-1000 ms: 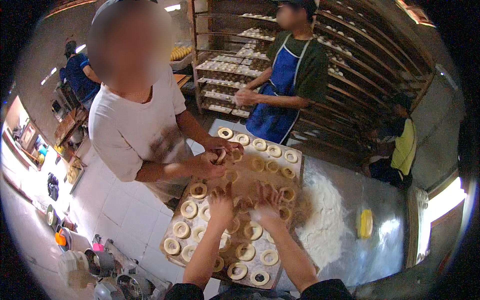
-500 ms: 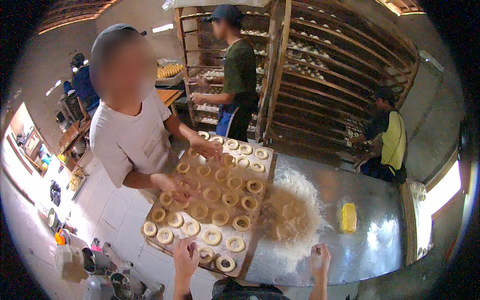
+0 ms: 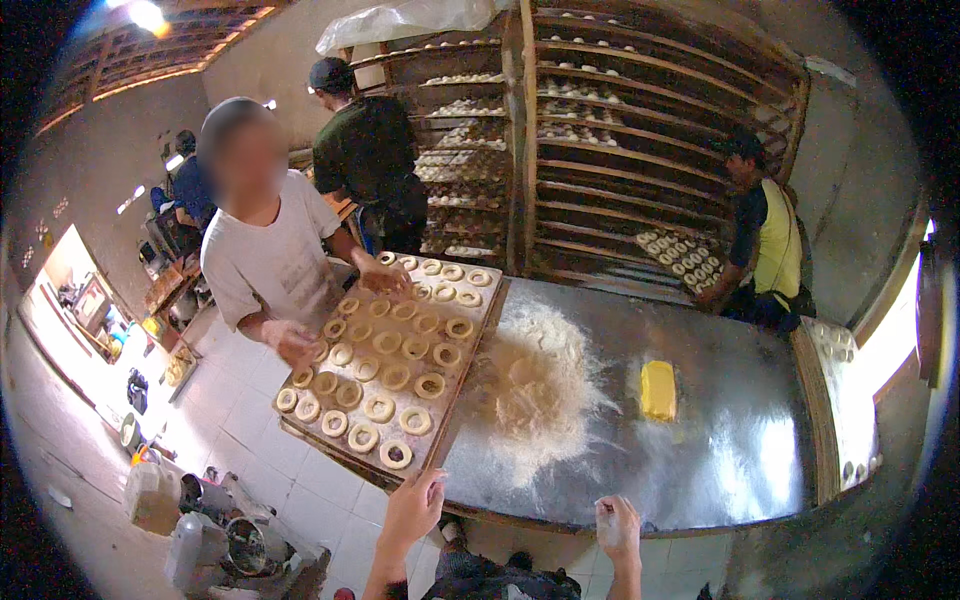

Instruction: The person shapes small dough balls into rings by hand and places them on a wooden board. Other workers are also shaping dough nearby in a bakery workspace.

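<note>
My left hand (image 3: 413, 508) is at the near corner of a baking tray (image 3: 462, 378), fingers stretched upward with nothing seen in them. Whether it touches the tray I cannot tell. My right hand (image 3: 618, 528) hovers at the near edge of the metal table (image 3: 560, 510), empty, its fingers loosely bent and apart. Rows of dough rings (image 3: 397, 455) cover the tray. A pile of flour (image 3: 535, 385) lies on the table beside it, and a yellow block (image 3: 658, 390), perhaps of butter or margarine, rests farther right.
Across the tray, a person in a white shirt (image 3: 268, 245) has both hands over the rings. Another person (image 3: 775, 240) at the right handles a tray of rings (image 3: 685, 262). Wooden racks (image 3: 523, 140) stand behind. Metal pots (image 3: 250, 545) sit on the floor at lower left.
My view has shifted. My left hand has moved right, from beside the rings to the tray's near corner, its fingers straighter. My right hand has loosened. The person by the rack has moved left.
</note>
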Motion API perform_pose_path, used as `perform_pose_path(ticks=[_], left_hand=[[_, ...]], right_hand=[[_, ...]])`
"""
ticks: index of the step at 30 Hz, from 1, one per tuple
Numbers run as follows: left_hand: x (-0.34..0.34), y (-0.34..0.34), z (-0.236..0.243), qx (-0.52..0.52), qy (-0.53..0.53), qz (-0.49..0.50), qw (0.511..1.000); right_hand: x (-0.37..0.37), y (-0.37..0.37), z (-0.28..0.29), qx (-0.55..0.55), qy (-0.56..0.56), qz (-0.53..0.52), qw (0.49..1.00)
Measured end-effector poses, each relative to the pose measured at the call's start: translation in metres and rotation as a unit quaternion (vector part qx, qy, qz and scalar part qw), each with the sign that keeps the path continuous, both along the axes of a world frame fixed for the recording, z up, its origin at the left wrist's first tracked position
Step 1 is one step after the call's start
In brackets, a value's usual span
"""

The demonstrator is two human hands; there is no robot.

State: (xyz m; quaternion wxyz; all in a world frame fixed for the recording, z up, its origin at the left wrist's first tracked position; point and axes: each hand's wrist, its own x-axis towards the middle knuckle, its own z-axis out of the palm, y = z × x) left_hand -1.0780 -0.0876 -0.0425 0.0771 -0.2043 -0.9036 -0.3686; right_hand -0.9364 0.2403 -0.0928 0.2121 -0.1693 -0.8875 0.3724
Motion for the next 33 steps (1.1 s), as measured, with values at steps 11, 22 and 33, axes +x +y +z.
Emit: perform_pose_path(ticks=[11, 22, 33], left_hand=[[0.025, 0.023, -0.041, 0.028, -0.044, 0.006, 0.999], [0.066, 0.026, -0.067, -0.036, -0.158, -0.043, 0.986], [0.102, -0.021, -0.157, -0.034, -0.339, -0.087, 0.936]], right_hand=[[0.057, 0.062, -0.048, -0.027, 0.059, -0.235, 0.970], [0.038, 0.072, -0.081, 0.026, 0.072, -0.247, 0.966], [0.027, 0.068, -0.093, 0.130, 0.136, -0.233, 0.954]])
